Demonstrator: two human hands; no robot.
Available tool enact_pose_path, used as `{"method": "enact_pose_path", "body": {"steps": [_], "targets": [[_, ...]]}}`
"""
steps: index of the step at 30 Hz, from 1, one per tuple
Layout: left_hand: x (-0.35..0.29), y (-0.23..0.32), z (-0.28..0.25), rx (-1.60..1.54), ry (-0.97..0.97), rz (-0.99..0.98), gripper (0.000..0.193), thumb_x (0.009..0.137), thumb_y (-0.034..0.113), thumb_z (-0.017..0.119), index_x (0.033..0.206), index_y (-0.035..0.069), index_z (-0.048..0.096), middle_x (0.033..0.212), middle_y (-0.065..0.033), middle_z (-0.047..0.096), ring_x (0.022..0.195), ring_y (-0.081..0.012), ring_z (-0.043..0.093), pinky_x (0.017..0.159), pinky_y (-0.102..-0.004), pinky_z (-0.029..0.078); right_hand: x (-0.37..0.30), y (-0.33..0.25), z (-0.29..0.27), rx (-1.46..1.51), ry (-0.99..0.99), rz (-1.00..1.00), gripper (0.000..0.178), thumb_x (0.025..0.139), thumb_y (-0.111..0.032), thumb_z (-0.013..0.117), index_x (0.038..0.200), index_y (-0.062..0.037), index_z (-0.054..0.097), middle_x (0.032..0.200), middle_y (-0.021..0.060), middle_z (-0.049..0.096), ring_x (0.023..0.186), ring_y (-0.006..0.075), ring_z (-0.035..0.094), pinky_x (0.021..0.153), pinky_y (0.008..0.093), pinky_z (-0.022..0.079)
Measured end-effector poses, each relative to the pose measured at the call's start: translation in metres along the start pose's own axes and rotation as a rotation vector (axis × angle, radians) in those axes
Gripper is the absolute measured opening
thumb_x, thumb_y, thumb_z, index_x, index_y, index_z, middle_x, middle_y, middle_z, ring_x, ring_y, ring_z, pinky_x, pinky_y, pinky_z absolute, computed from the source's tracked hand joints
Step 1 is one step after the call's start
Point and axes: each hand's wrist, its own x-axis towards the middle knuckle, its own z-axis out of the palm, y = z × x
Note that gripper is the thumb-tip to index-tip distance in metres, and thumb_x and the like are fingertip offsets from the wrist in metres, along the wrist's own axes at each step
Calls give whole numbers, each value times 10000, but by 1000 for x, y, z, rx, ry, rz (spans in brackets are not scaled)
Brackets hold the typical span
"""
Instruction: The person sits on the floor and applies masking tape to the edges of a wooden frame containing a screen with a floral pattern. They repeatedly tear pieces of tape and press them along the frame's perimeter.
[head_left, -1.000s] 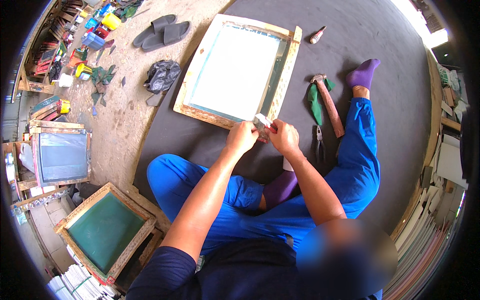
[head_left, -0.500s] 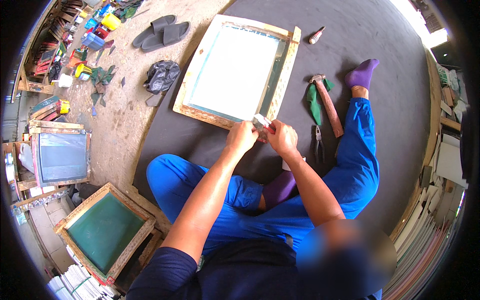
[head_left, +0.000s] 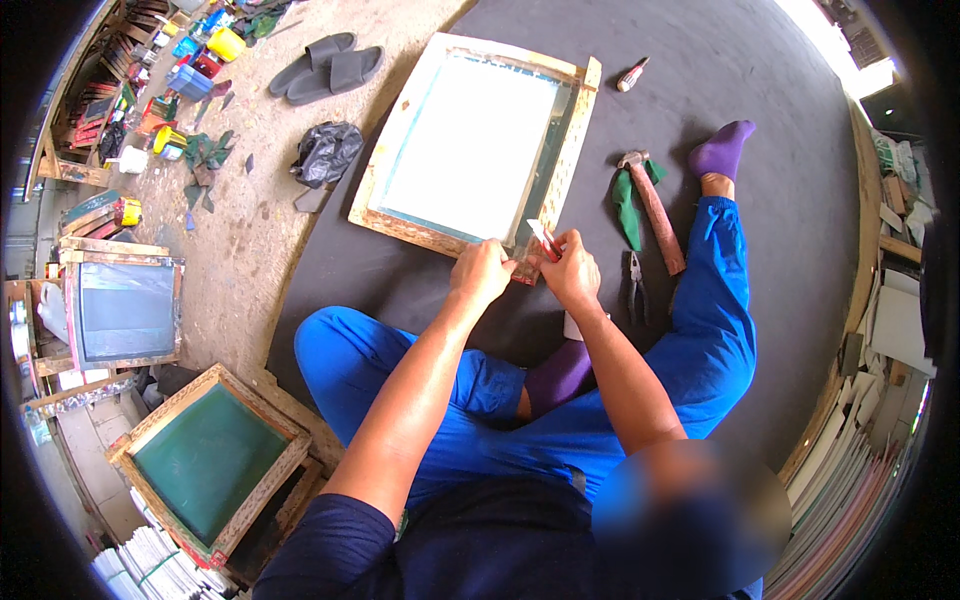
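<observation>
A wooden screen-printing frame (head_left: 440,238) with pale mesh lies on the dark surface in front of me. At its near right corner, my left hand (head_left: 481,268) is closed, its thumb and fingertips pinching at the edge. What they grip is too small to make out. Beside it, my right hand (head_left: 568,270) is closed around a slim red and white tool (head_left: 546,240), whose pale end points up and left over the frame. Its exact kind is unclear. The two hands are close together, fingertips nearly meeting at the corner.
Right of the frame lie a hammer (head_left: 655,215), a green cloth (head_left: 626,210), pliers (head_left: 637,285) and a small red and white item (head_left: 632,75). Left are sandals (head_left: 330,70), a black plastic bag (head_left: 327,153) and a green-meshed frame (head_left: 210,470). My bent legs surround the near side.
My right hand has turned slightly, and the red and white tool now points more upward, a little right of where it was. My left hand has barely moved at the corner.
</observation>
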Motion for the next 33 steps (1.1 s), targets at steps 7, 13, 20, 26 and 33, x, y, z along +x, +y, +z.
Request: {"method": "enact_pose_path", "body": {"steps": [7, 13, 20, 26, 33], "targets": [[-14, 10, -1, 97, 68, -66, 358, 837, 393, 851, 909, 62, 736, 899, -187, 767, 912, -397, 750, 787, -510, 584, 5, 3, 3, 101, -38, 23, 773, 758, -549, 891, 1250, -76, 529, 1026, 226, 761, 1024, 413, 743, 892, 501, 558], [-15, 19, -4, 134, 30, -171, 400, 829, 440, 858, 950, 77, 746, 944, -167, 781, 964, -380, 757, 811, -509, 590, 5, -7, 1, 57, -69, 118, 838, 738, -557, 905, 1302, -85, 504, 1090, 220, 758, 1070, 394, 737, 920, 488, 549], [-4, 14, -4, 205, -9, -165, 425, 793, 487, 879, 927, 98, 774, 957, -159, 791, 980, -374, 764, 826, -504, 596, 13, -8, 1, 85, -105, 130, 839, 746, -540, 897, 1332, -89, 502, 1133, 194, 757, 1126, 371, 725, 947, 461, 542], [-10, 20, -16, 168, -46, -162, 384, 828, 506, 851, 943, 142, 815, 987, -139, 801, 979, -320, 776, 805, -457, 607, 17, 21, -3, 241, -27, 33, 654, 813, -438, 839, 1277, -46, 599, 1103, 209, 753, 1099, 389, 722, 956, 468, 535], [-7, 12, -18, 128, -24, -169, 345, 838, 483, 852, 900, 143, 831, 931, -136, 801, 926, -315, 783, 773, -462, 613, -37, 7, -51, 54, -73, -370, 319, 903, -90, 671, 1221, -102, 667, 982, 271, 741, 956, 481, 722, 824, 526, 576]]}}
